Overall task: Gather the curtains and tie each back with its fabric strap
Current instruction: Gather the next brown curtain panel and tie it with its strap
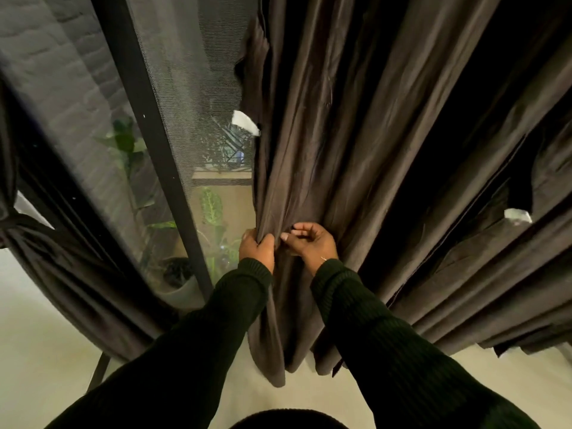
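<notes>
A dark brown curtain (325, 134) hangs in long folds in front of me, down to the floor. My left hand (256, 247) grips its left edge in a bunched fold. Beside it, my right hand (311, 241) pinches a fold of the same curtain between thumb and curled fingers. A white label (245, 122) sticks out from the curtain's left edge higher up. At the far left, another dark curtain (62, 274) is gathered and bound by a fabric strap (21, 222). I see no loose strap near my hands.
A glass door with a dark frame (161, 144) and mesh screen stands left of the curtain, with potted plants (182, 274) outside. More curtain folds (495, 258) with a white label (517, 216) hang at the right. Pale floor (40, 351) lies below.
</notes>
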